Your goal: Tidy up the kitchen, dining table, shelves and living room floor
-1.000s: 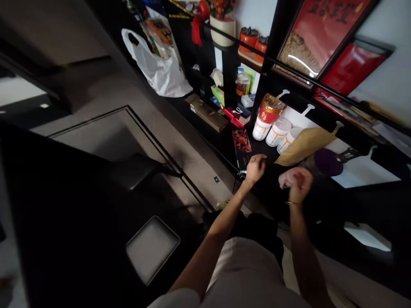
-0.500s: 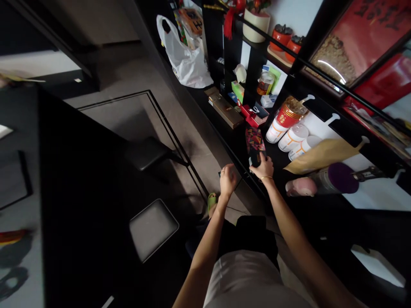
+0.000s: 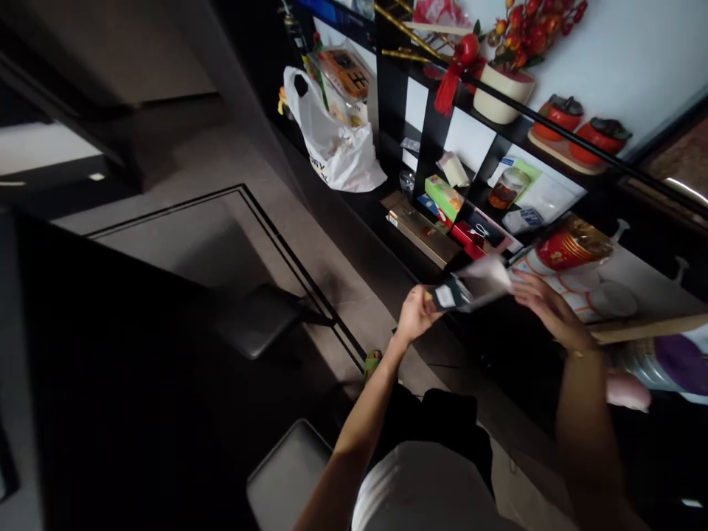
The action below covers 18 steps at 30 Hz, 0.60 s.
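A long flat packet (image 3: 480,283) is held up in front of the black shelf, blurred by motion. Its near end is dark with a white label; the rest looks pale and shiny. My left hand (image 3: 416,316) is closed round the dark end. At the other end, the fingers of my right hand (image 3: 547,306) pinch the pale tip, though blur softens the contact. Just beyond the packet lie a gold-brown box (image 3: 423,234) and a red box (image 3: 470,237). Behind my right hand stand white canisters (image 3: 575,291) and a red-labelled container (image 3: 572,247).
A white plastic bag (image 3: 346,155) stands farther along the shelf, near a green box (image 3: 444,197) and a glass jar (image 3: 507,188). Above are potted ornaments (image 3: 503,92) behind a black rail. Black stools (image 3: 262,321) stand on the floor to the left.
The packet has been lifted off the shelf and turned, with its pale side showing. My left hand has taken hold of its dark end; my right hand has moved to the far end.
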Each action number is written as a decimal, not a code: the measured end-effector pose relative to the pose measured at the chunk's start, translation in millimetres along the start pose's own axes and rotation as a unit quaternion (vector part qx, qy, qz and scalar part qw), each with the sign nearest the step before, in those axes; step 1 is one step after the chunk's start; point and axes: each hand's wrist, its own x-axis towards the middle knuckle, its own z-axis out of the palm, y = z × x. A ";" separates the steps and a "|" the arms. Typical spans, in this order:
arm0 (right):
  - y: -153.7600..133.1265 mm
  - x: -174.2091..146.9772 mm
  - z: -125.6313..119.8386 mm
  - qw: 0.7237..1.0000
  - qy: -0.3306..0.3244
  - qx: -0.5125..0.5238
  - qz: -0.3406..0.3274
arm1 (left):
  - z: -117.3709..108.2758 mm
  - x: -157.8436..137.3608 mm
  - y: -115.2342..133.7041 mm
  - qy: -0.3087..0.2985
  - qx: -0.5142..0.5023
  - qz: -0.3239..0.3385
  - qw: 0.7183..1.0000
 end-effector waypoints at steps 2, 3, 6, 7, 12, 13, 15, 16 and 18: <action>10.4 69.9 58.8 0.999 0.024 -0.025 -0.028 | -48.7 10.8 -28.9 0.077 -0.072 -0.077 0.991; 17.4 106.1 89.3 0.998 0.031 -0.046 -0.023 | -72.9 16.4 -42.1 0.102 -0.096 -0.099 0.985; 37.4 197.1 167.7 0.982 0.006 -0.187 0.021 | -136.4 31.4 -74.9 0.132 -0.114 -0.124 0.977; 41.8 218.0 185.8 0.971 -0.006 -0.234 0.042 | -152.9 35.0 -83.7 0.139 -0.111 -0.132 0.975; 43.9 260.1 211.9 0.915 -0.016 -0.361 0.178 | -197.7 48.3 -117.0 0.191 -0.111 -0.167 0.961; 41.7 260.6 208.6 0.913 0.006 -0.358 0.197 | -200.8 52.4 -121.7 0.204 -0.114 -0.173 0.957; 35.9 256.6 200.4 0.930 0.064 -0.312 0.182 | -202.5 65.0 -128.1 0.226 -0.119 -0.184 0.949; 32.7 252.3 197.2 0.948 0.096 -0.268 0.144 | -201.3 73.8 -129.7 0.232 -0.121 -0.185 0.947; 26.6 239.2 195.3 0.973 0.157 -0.158 0.057 | -194.8 96.3 -129.6 0.230 -0.125 -0.173 0.949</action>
